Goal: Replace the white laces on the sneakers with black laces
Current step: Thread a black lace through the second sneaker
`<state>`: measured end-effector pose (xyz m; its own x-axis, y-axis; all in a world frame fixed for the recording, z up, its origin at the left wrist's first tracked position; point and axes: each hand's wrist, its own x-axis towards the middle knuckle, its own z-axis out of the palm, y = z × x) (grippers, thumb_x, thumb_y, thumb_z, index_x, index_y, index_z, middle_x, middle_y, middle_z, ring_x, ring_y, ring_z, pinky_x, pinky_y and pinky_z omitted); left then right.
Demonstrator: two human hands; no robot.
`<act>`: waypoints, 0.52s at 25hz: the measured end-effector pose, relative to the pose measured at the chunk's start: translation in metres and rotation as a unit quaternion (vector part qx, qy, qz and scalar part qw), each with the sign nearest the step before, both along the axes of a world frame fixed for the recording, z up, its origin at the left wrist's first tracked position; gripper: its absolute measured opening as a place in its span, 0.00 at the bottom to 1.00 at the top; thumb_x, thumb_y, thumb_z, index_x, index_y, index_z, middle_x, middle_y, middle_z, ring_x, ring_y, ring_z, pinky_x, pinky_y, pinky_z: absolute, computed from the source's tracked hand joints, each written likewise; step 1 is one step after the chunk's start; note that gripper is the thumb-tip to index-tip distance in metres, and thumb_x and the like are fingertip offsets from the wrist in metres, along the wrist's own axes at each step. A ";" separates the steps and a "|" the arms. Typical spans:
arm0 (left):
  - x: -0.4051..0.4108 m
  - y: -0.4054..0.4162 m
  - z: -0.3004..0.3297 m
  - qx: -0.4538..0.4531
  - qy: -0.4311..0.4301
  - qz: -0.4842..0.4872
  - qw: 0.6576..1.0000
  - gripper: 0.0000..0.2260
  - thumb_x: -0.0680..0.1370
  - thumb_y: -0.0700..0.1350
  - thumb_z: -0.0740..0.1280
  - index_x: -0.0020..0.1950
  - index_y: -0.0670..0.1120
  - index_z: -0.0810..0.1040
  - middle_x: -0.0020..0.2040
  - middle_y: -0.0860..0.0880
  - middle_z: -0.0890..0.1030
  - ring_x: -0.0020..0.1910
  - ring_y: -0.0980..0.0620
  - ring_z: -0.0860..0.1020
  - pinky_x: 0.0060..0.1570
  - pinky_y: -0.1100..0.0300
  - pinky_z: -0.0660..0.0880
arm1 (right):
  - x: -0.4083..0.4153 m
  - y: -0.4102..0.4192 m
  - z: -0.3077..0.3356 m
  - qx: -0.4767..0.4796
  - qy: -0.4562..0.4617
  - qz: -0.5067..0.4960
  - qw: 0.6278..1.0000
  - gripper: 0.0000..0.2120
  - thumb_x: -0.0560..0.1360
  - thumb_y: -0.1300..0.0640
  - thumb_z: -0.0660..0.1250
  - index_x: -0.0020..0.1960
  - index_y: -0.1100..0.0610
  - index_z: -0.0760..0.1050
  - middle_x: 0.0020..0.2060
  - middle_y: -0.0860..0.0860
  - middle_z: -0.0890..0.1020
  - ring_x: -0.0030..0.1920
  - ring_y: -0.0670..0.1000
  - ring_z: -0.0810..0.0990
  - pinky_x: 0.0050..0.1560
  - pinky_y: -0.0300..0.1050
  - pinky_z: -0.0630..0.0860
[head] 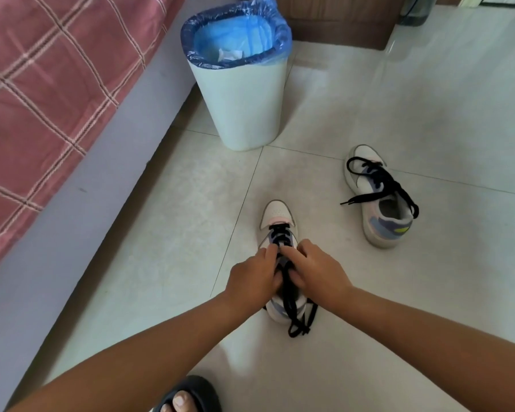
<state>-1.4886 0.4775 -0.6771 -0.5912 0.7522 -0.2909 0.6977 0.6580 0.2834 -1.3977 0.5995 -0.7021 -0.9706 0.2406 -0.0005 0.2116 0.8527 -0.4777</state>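
Toes in a black slipper (pixel 187 395) are seen at the bottom edge, nearest the camera. Beyond them, loose ends of the black lace (pixel 299 322) are observed trailing off the heel of the near sneaker (pixel 277 212) onto the floor (pixel 161 263).

Both hands are set on this sneaker's lacing, left hand (pixel 254 276) on the left flank, right hand (pixel 318 270) on the right, each about equally near. Fingers of both are curled and appear to pinch the lace at mid-tongue; the exact strand under each grip cannot be told. Black crossings are visible toward the toe.

Key relation: the sneaker's long axis runs straight away from the person, toe far, heel near, so unthreaded eyelets are judged to lie on the near side of the grips, toward the wrists.

Farther right, well apart, the second sneaker (pixel 381 203) is noted with black lace threaded but untied. No white laces are seen.

Farthest: a bin (pixel 241 99) with blue liner, beside a bed (pixel 42 84).
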 end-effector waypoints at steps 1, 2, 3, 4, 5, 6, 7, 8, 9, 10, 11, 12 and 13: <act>0.002 0.005 -0.003 0.017 -0.002 0.002 1.000 0.14 0.80 0.49 0.56 0.65 0.47 0.65 0.54 0.48 0.76 0.46 0.47 0.78 0.36 0.59 0.67 | -0.003 0.004 0.002 -0.019 0.007 0.007 1.000 0.14 0.71 0.60 0.65 0.56 0.58 0.76 0.41 0.56 0.75 0.35 0.55 0.76 0.28 0.44 0.71; 0.002 0.007 -0.004 0.028 0.003 0.007 1.000 0.13 0.80 0.49 0.56 0.64 0.47 0.66 0.53 0.49 0.76 0.45 0.48 0.78 0.35 0.59 0.67 | -0.006 0.007 0.004 -0.056 0.006 0.002 0.998 0.11 0.72 0.61 0.65 0.54 0.59 0.77 0.42 0.56 0.75 0.36 0.54 0.75 0.30 0.45 0.72; 0.000 0.006 -0.004 0.051 0.016 0.010 0.999 0.12 0.80 0.49 0.56 0.61 0.47 0.69 0.50 0.49 0.76 0.42 0.48 0.78 0.32 0.59 0.66 | -0.007 0.009 0.005 -0.092 0.013 -0.011 0.996 0.10 0.73 0.62 0.63 0.52 0.59 0.78 0.43 0.55 0.75 0.38 0.52 0.74 0.34 0.46 0.73; -0.002 0.005 -0.005 0.085 0.045 -0.003 0.995 0.11 0.79 0.49 0.57 0.57 0.47 0.73 0.45 0.50 0.76 0.38 0.50 0.77 0.28 0.61 0.65 | -0.009 0.011 0.006 -0.124 0.029 -0.024 0.992 0.08 0.74 0.62 0.63 0.51 0.59 0.78 0.44 0.53 0.74 0.39 0.50 0.73 0.37 0.45 0.73; -0.006 0.003 -0.007 0.132 0.055 -0.010 0.990 0.11 0.77 0.48 0.58 0.52 0.47 0.77 0.40 0.51 0.75 0.33 0.52 0.75 0.24 0.64 0.62 | -0.010 0.012 0.007 -0.148 0.038 -0.034 0.988 0.06 0.75 0.63 0.63 0.49 0.59 0.78 0.43 0.50 0.74 0.40 0.47 0.72 0.39 0.44 0.73; -0.009 0.000 -0.008 0.182 0.058 -0.016 0.982 0.09 0.75 0.48 0.59 0.48 0.48 0.78 0.37 0.52 0.73 0.31 0.54 0.71 0.23 0.68 0.60 | -0.010 0.013 0.009 -0.172 0.046 -0.039 0.983 0.04 0.75 0.63 0.64 0.48 0.59 0.78 0.42 0.47 0.73 0.40 0.45 0.72 0.41 0.42 0.72; -0.012 -0.003 -0.005 0.212 0.017 -0.018 0.977 0.07 0.75 0.46 0.61 0.47 0.48 0.79 0.37 0.53 0.72 0.33 0.55 0.69 0.25 0.71 0.60 | -0.009 0.015 0.013 -0.197 0.046 -0.039 0.979 0.03 0.76 0.62 0.65 0.47 0.59 0.77 0.40 0.45 0.73 0.39 0.42 0.71 0.42 0.39 0.70; -0.015 -0.005 -0.003 0.231 -0.021 -0.015 0.972 0.07 0.75 0.44 0.63 0.48 0.48 0.80 0.37 0.54 0.73 0.36 0.58 0.69 0.29 0.73 0.64 | -0.008 0.017 0.019 -0.226 0.044 -0.039 0.972 0.02 0.76 0.62 0.66 0.46 0.58 0.78 0.38 0.43 0.73 0.39 0.42 0.72 0.42 0.36 0.69; -0.016 -0.009 0.000 0.240 -0.069 -0.011 0.968 0.08 0.75 0.44 0.63 0.50 0.47 0.80 0.39 0.54 0.74 0.38 0.61 0.69 0.35 0.75 0.66 | -0.008 0.019 0.028 -0.254 0.041 -0.042 0.965 0.02 0.76 0.61 0.67 0.45 0.57 0.78 0.37 0.42 0.75 0.40 0.42 0.74 0.43 0.35 0.69; -0.016 -0.012 0.004 0.254 -0.099 -0.004 0.962 0.09 0.76 0.45 0.63 0.50 0.46 0.80 0.40 0.55 0.76 0.39 0.63 0.69 0.38 0.76 0.65 | -0.007 0.023 0.036 -0.285 0.041 -0.051 0.956 0.03 0.76 0.61 0.67 0.45 0.55 0.79 0.36 0.43 0.77 0.39 0.43 0.75 0.43 0.35 0.71; -0.015 -0.016 0.011 0.272 -0.111 0.005 0.956 0.10 0.76 0.47 0.62 0.50 0.45 0.80 0.40 0.56 0.77 0.39 0.64 0.70 0.40 0.76 0.65 | -0.005 0.026 0.048 -0.318 0.047 -0.063 0.945 0.05 0.75 0.61 0.67 0.43 0.53 0.79 0.35 0.44 0.78 0.37 0.43 0.75 0.41 0.35 0.72; -0.015 -0.019 0.021 0.293 -0.123 0.020 0.948 0.09 0.76 0.46 0.62 0.48 0.45 0.80 0.40 0.57 0.78 0.38 0.65 0.72 0.40 0.76 0.65 | -0.003 0.029 0.059 -0.355 0.056 -0.074 0.930 0.07 0.75 0.61 0.67 0.42 0.51 0.78 0.33 0.44 0.78 0.34 0.43 0.74 0.39 0.34 0.73; -0.016 -0.021 0.032 0.316 -0.139 0.040 0.938 0.06 0.77 0.44 0.64 0.47 0.45 0.80 0.39 0.60 0.78 0.38 0.65 0.73 0.39 0.76 0.66 | -0.001 0.033 0.071 -0.384 0.069 -0.084 0.917 0.09 0.75 0.61 0.67 0.40 0.50 0.78 0.31 0.45 0.78 0.32 0.42 0.74 0.37 0.33 0.73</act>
<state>-1.5045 0.4567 -0.6454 -0.6200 0.7832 0.0463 0.4946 0.3444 0.7980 -1.3991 0.6324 -0.6315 -0.9232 0.3676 -0.1125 0.2021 0.2154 -0.9554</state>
